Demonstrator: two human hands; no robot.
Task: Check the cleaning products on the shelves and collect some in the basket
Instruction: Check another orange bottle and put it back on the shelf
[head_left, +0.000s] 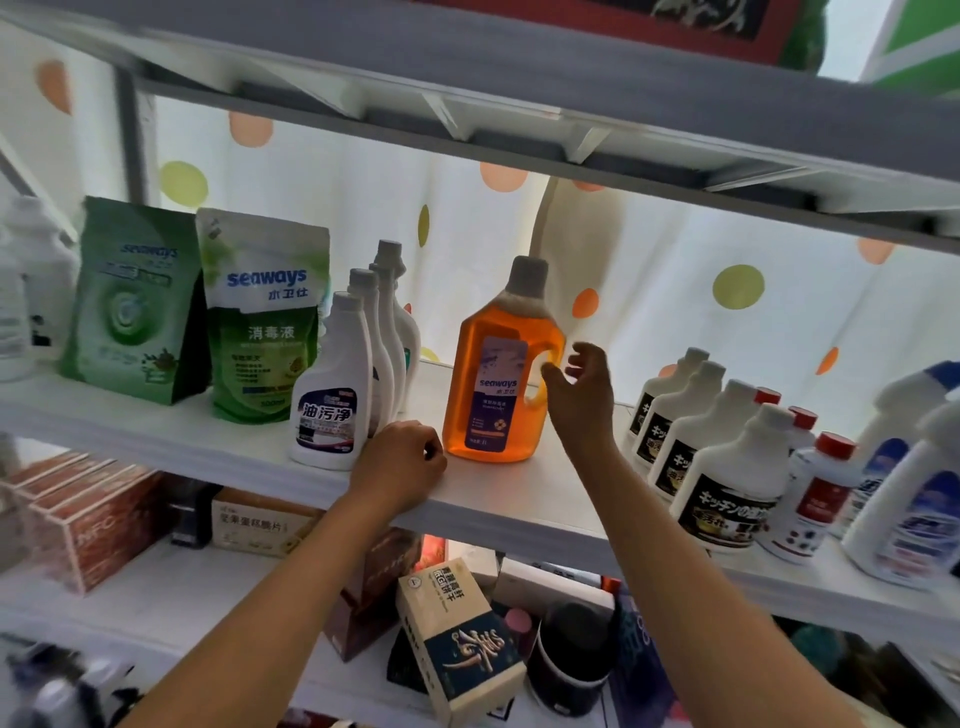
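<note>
right hand (582, 395), fingers loosely apart, reaches beside the orange "seaways" bottle (501, 374); left hand (402, 462), fingers curled together and holding nothing, rests on the shelf (493, 499).

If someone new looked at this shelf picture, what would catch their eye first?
Most likely the big orange bottle, glowing at the middle of the white shelf, with the right hand open and close beside its handle. Next, the left hand, fingers curled, resting on the shelf's front edge just left of that bottle. Then the two green pouches standing at the left.
</note>
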